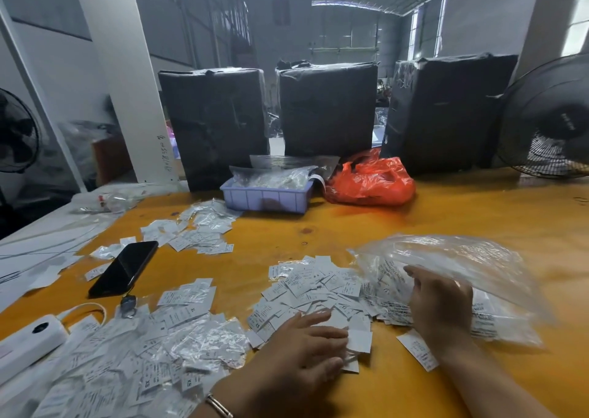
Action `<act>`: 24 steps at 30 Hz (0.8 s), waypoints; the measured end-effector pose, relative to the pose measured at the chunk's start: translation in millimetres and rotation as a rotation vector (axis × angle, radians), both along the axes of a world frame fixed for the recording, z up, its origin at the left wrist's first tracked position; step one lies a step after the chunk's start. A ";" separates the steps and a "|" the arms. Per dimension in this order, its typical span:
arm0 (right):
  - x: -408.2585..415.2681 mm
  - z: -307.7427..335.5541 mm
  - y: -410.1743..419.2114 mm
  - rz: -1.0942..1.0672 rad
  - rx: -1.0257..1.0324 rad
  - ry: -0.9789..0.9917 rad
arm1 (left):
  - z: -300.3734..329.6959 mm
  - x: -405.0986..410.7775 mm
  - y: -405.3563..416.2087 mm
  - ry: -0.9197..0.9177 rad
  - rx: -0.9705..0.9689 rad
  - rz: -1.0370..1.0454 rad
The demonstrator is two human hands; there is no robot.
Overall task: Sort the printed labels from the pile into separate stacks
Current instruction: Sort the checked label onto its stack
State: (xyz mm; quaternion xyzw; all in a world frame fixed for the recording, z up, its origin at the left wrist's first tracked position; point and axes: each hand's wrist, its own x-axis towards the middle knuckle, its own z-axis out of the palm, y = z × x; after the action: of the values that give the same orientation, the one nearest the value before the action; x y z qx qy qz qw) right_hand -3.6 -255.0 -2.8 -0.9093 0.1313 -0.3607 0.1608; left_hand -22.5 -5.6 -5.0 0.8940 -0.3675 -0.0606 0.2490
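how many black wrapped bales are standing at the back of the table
3: one at the left, one in the middle, one at the right beside the fan. Others may be hidden behind them.
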 end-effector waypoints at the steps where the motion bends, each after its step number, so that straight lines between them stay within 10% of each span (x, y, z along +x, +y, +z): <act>1: -0.6 0.0 1.0 0.010 -0.017 -0.067 | -0.5 -0.7 -0.7 0.001 -0.005 -0.001; 13: -18.4 -9.1 32.7 0.622 0.011 -0.326 | 2.7 2.7 -6.0 -0.031 0.036 0.013; 24: -21.2 -6.9 40.7 0.531 -0.002 -0.068 | 17.9 4.1 -1.8 0.154 -0.356 0.197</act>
State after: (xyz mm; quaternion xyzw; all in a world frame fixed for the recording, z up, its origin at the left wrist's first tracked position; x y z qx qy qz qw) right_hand -24.8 -214.2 -9.7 -0.8993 -0.1179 -0.3365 0.2534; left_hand -18.5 -7.4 12.9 0.8603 -0.2630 -0.0385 0.4349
